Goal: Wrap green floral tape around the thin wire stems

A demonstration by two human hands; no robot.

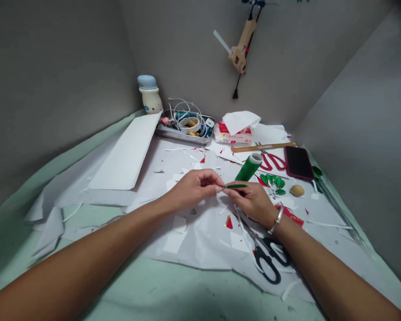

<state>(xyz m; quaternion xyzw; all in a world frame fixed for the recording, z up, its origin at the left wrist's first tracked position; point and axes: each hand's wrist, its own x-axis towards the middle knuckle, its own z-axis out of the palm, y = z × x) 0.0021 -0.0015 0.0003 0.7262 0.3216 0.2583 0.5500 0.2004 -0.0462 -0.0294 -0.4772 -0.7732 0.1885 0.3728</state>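
My left hand (200,186) and my right hand (254,199) meet at the fingertips above the paper-covered table. Between them is a slim, dark green leaf-shaped piece (238,186), its narrow end pinched by the thumb and finger of both hands. Just behind the right hand stands a spool of green thread (247,169), slightly tilted. Small green leaf pieces (274,181) lie in a cluster to its right. Below my right wrist rest black-handled scissors (259,240), partly covered by the hand.
White paper (203,254) and scraps spread over the green table cover. Behind are a metal tray (183,135) of spools and wire, a tissue pack (234,136), red-handled scissors (269,156) and a phone (299,162). A glue gun (242,49) hangs on the wall.
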